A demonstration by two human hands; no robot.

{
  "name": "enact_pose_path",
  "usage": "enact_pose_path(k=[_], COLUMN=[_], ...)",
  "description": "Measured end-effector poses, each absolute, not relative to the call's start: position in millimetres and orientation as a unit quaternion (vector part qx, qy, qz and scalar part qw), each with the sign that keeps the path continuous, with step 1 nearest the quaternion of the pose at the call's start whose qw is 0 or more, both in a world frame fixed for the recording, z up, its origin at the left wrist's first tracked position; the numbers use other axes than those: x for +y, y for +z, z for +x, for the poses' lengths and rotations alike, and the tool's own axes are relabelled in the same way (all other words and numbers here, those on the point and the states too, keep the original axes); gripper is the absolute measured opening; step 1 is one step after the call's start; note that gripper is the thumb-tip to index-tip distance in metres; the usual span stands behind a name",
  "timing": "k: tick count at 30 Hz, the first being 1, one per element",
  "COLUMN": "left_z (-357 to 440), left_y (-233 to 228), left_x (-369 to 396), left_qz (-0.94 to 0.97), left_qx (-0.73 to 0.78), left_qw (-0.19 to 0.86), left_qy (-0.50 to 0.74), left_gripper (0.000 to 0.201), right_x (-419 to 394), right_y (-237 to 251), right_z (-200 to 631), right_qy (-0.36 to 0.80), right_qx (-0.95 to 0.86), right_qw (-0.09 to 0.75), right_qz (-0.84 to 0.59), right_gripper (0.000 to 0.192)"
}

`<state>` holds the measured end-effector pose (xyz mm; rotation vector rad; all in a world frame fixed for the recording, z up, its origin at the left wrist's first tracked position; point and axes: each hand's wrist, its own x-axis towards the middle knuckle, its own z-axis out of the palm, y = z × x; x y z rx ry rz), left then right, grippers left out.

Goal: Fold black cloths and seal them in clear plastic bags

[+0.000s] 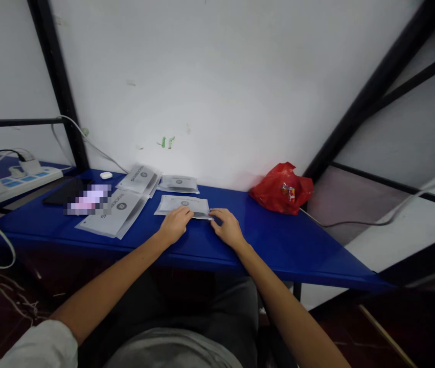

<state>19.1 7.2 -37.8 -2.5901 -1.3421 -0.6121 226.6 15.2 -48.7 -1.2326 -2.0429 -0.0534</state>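
A small frosted plastic pouch (pixel 198 203) with a round dark logo lies flat on the blue desk in front of me. My left hand (pixel 176 225) is closed at its lower edge, the curled fingers over the plastic. At the pouch's right end, the thumb and fingertips of my right hand (pixel 228 227) pinch the corner. Just behind it is a second small pouch (pixel 186 184) of the same kind. To the left lie two larger printed pouches, one nearer me (pixel 115 210) and one farther back (pixel 140 176), their edges overlapping.
A red plastic bag (pixel 278 189) sits at the right rear of the blue desk (pixel 278 243). At the left are a dark flat tablet-like object (pixel 58 193), a blurred phone-like screen (pixel 90 198), a white earbud case (pixel 106 175) and a power strip (pixel 29 179) with cables. A wall stands behind.
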Motion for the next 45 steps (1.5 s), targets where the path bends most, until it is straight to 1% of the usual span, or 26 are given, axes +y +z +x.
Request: enact_pose_path(k=[5, 12, 20, 23, 28, 32, 36, 45], left_z=[17, 12, 11, 13, 30, 48, 55, 21], left_y=[-42, -46, -44, -43, -39, -35, -33, -33], left_x=[9, 14, 12, 12, 12, 12, 13, 19], left_qz=[-0.861, -0.837, -0.831, -0.844, -0.880, -0.890, -0.885, -0.877], left_qx=[-0.447, -0.474, -0.488, -0.467, -0.395, -0.376, -0.385, -0.403], left_qw=[0.076, 0.074, 0.062, 0.066, 0.074, 0.094, 0.121, 0.179], left_qy=[-0.232, -0.264, -0.261, -0.257, -0.254, -0.240, -0.231, -0.192], left_gripper=[0.033, 0.031, 0.028, 0.026, 0.018, 0.018, 0.023, 0.022], right_x=[13, 7, 5, 6, 10, 14, 15, 10], right_y=[-47, -43, -43, -43, -46, -50, -51, -43], right_z=[226, 222, 220, 221, 223, 225, 226, 220], right_qy=[-0.044, -0.074, -0.082, -0.092, -0.095, -0.104, -0.104, -0.113], right_qx=[-0.796, -0.814, -0.820, -0.821, -0.819, -0.814, -0.813, -0.809], right_qw=[0.372, 0.350, 0.351, 0.349, 0.357, 0.386, 0.387, 0.366], right_qz=[-0.475, -0.458, -0.444, -0.443, -0.438, -0.421, -0.423, -0.445], right_gripper=[0.017, 0.015, 0.017, 0.016, 0.015, 0.013, 0.014, 0.015])
